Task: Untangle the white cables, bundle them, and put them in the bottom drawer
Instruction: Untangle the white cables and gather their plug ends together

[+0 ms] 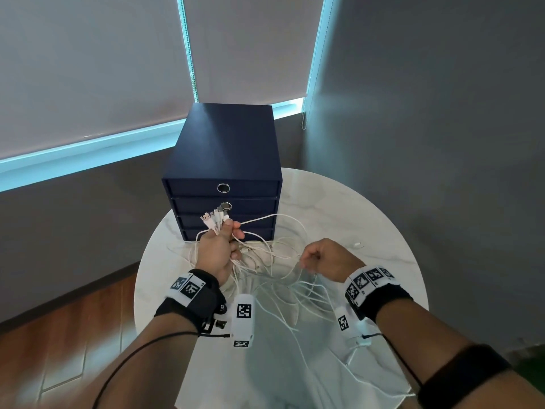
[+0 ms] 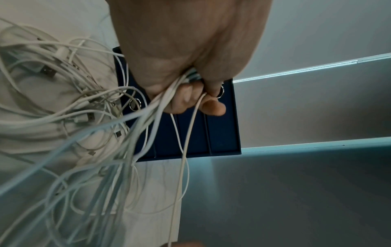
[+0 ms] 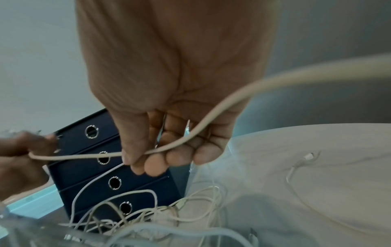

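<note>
Gripping white cables [image 1: 265, 261], hands raised

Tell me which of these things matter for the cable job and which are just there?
Job:
white cables
left hand, gripping gathered plug ends
right hand, pinching one cable
blue drawer unit, drawers closed

Just there:
round table
window blinds

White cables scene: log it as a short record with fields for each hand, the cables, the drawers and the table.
left hand: grips a bunch of thin white cables near their plug ends, which fan out above the fist
right hand: pinches one white cable strand running to the left hand
cables: mostly loose and tangled on the table
dark blue four-drawer cabinet: all drawers closed, bottom one included
round white marble-look table: one stray cable end lies apart at the right
</note>
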Motion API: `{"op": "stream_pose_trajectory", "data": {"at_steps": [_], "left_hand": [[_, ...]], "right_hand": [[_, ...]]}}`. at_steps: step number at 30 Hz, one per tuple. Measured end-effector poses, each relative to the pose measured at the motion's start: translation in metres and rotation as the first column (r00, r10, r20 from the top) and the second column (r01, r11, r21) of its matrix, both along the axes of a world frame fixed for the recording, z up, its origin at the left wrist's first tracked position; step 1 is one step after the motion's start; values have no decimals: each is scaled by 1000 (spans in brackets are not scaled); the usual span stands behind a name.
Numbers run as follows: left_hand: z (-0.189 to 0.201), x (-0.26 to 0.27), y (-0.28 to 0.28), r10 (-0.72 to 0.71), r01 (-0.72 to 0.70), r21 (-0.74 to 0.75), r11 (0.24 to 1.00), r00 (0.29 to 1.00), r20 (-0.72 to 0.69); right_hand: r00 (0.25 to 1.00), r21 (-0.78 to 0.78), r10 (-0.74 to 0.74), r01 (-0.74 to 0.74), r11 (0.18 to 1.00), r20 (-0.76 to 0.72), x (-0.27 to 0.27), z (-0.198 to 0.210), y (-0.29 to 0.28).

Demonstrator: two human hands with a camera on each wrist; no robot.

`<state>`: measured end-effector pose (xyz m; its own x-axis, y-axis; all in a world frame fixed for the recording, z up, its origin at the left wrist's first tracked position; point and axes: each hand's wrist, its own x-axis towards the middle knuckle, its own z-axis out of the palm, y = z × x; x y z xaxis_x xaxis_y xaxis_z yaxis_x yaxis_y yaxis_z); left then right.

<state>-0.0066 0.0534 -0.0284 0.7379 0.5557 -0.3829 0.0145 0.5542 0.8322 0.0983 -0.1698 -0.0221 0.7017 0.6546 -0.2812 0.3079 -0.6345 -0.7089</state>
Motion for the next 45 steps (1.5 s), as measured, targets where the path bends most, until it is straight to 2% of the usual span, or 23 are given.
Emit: {"op": "stream_pose_trajectory", "data": {"at_steps": [2, 4, 6, 7, 8, 10, 13, 15, 21, 25, 27, 30, 31, 33, 35, 38, 39, 41, 43, 45], "left_hand": [[1, 1, 1, 17, -17, 61, 998, 1000, 1], [3, 2, 0, 17, -18, 102, 995, 1000, 9], [3, 3, -2, -12, 7, 146, 989, 999, 30], [3, 3, -3, -39, 31, 169, 985, 998, 43], [3, 4, -5, -73, 60, 184, 981, 996, 59], [4, 4, -11, -143, 121, 192, 974, 984, 105], [6, 5, -20, -243, 197, 279, 940, 960, 140], [7, 4, -24, -287, 228, 321, 919, 946, 150], [10, -2, -25, -363, 304, 297, 905, 917, 168], [10, -9, -18, -406, 361, 249, 899, 900, 158], [11, -10, -17, -436, 393, 258, 882, 889, 137], [13, -7, -23, -474, 429, 293, 855, 875, 102], [14, -5, -25, -480, 434, 305, 847, 872, 91], [15, -3, -26, -482, 432, 336, 837, 872, 79], [17, -2, -24, -474, 419, 372, 828, 878, 67], [21, -2, -21, -448, 400, 405, 822, 894, 24], [24, -2, -22, -440, 390, 397, 831, 897, 39], [28, -2, -23, -367, 318, 320, 892, 924, 104], [32, 2, -19, -214, 202, 78, 976, 957, 198], [37, 8, -10, -75, 114, -128, 985, 959, 274]], "right_hand": [[998, -32, -6, 4, 999, -67, 6, -1, -4], [992, -138, 10, -28, 990, -129, 9, -7, -8], [994, -264, 60, -82, 961, -88, 10, -9, -9], [996, -272, 75, -86, 958, -53, 10, -6, -6], [998, -211, 65, -69, 975, -26, 9, -1, -1], [1000, 11, -6, 6, 1000, 24, 6, 17, 18], [993, 292, -89, 62, 954, 83, -1, 49, 55], [994, 398, -94, 64, 915, 57, -4, 62, 76], [992, 479, -115, 126, 869, -52, -11, 63, 101], [993, 500, -98, 114, 859, -57, -12, 60, 103], [992, 509, -119, 117, 853, -29, -13, 60, 104], [993, 499, -61, 104, 860, -103, -23, 63, 108], [997, 447, -36, 62, 893, -67, -27, 65, 110], [994, 314, -2, -32, 949, 107, -32, 68, 111], [971, 267, 8, -74, 961, 239, -33, 69, 110], [941, 259, 29, -122, 958, 336, -32, 62, 109], [948, 285, 25, -120, 951, 318, -34, 58, 109], [993, 393, -5, -43, 919, 121, -40, 46, 108], [989, 453, 33, 37, 891, -146, -49, 35, 102], [953, 428, 126, 5, 904, -276, -52, 25, 90]]}}
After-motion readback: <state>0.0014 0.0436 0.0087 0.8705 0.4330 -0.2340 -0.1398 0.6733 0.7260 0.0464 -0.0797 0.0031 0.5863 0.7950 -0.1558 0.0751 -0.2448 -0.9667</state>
